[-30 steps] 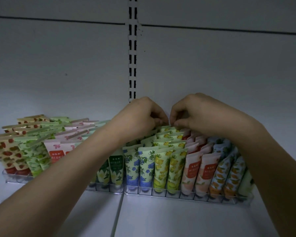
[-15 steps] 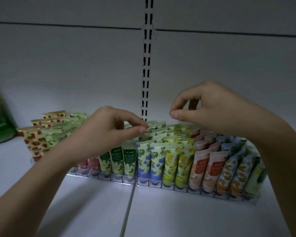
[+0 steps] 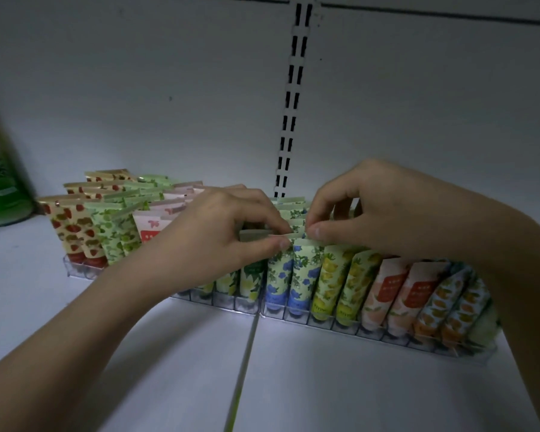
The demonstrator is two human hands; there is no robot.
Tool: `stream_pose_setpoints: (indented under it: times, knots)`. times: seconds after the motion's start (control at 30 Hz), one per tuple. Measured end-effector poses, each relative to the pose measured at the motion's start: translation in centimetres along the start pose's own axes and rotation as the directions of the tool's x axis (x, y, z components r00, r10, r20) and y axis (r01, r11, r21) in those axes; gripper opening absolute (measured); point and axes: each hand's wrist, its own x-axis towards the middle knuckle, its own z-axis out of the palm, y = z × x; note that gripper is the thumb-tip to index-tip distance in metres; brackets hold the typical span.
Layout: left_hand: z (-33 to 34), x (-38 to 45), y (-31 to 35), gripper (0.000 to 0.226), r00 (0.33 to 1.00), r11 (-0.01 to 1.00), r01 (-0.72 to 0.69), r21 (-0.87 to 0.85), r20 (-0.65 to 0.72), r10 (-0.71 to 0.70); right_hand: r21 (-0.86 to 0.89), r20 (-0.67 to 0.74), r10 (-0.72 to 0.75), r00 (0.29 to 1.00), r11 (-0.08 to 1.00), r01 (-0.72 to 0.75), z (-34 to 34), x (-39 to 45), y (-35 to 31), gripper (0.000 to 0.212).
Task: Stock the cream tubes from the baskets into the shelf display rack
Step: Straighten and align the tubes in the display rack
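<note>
A clear plastic display rack (image 3: 387, 339) runs across the white shelf, filled with rows of patterned cream tubes standing cap down. My left hand (image 3: 212, 241) pinches the flat top edge of the front blue-flower tube (image 3: 278, 275) between thumb and forefinger. My right hand (image 3: 365, 210) pinches the top of the neighbouring blue-flower tube (image 3: 304, 269) just to its right. Yellow lemon tubes (image 3: 340, 282), peach tubes (image 3: 396, 291) and orange-print tubes (image 3: 452, 307) stand to the right, partly behind my right forearm. Strawberry tubes (image 3: 72, 226) and green leaf tubes (image 3: 113, 229) fill the left end.
A green bottle (image 3: 0, 182) stands at the far left of the shelf. A slotted upright (image 3: 293, 98) runs up the white back panel. A seam (image 3: 247, 363) divides the shelf floor in front of the rack.
Both hands have dropped from above the rows onto the tops of the front blue-flower tubes and closed their fingertips on them. The camera has shifted left and closer.
</note>
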Motion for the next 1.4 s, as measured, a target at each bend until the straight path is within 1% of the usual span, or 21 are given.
stream_pose_setpoints:
  times: [0.1,0.33,0.53,0.67,0.77,0.87,0.93,1.03,1.17,1.3,1.4]
  knots:
    - [0.0,0.0,0.0,0.026,1.0,1.0,0.005,-0.02,0.009,-0.005,-0.014,0.038,-0.005,0.999,1.0,0.006,0.2,0.2,0.0,0.007]
    - [0.3,0.1,-0.1,0.018,1.0,0.999,0.02,-0.034,-0.001,-0.02,-0.003,0.028,-0.016,0.999,1.0,0.016,0.8,0.5,0.1,0.009]
    - [0.3,0.1,0.2,0.024,0.999,0.998,0.025,-0.056,-0.018,-0.026,-0.005,0.01,-0.028,1.0,1.0,0.028,0.9,0.6,0.2,0.009]
    - [0.8,0.1,0.6,0.023,0.997,0.999,0.033,-0.03,-0.061,-0.035,-0.007,0.013,-0.03,0.999,1.0,0.03,0.8,0.6,0.2,0.008]
    - [0.9,0.1,0.7,0.023,0.997,0.998,0.043,-0.036,-0.067,-0.045,-0.013,0.032,-0.026,0.999,1.0,0.027,0.8,0.6,0.2,0.007]
    - [0.7,0.1,0.8,0.024,0.996,0.999,0.045,-0.007,-0.072,-0.046,0.0,0.033,-0.014,0.999,1.0,0.014,0.5,0.4,0.1,0.006]
    - [0.4,0.2,0.9,0.024,0.991,0.997,0.073,0.001,-0.115,-0.072,0.026,-0.036,0.008,0.999,1.0,-0.007,0.1,0.3,0.4,0.007]
    - [0.0,0.3,1.0,0.022,0.974,0.988,0.151,-0.001,-0.169,-0.149,0.029,-0.146,0.051,0.988,0.998,-0.047,-0.2,0.5,1.0,0.008]
    - [0.2,0.5,0.8,0.025,0.963,0.973,0.228,0.036,-0.157,-0.22,-0.02,-0.12,0.063,0.991,0.998,-0.066,0.7,1.1,1.6,0.005]
    - [0.5,1.0,0.9,0.016,0.956,0.963,0.268,0.021,-0.13,-0.263,-0.029,-0.105,0.053,0.993,0.998,-0.056,0.8,1.4,1.8,0.003]
    - [0.5,1.2,1.1,0.015,0.957,0.961,0.275,0.014,-0.106,-0.272,-0.026,-0.101,0.046,0.994,0.998,-0.049,0.7,1.4,1.9,0.003]
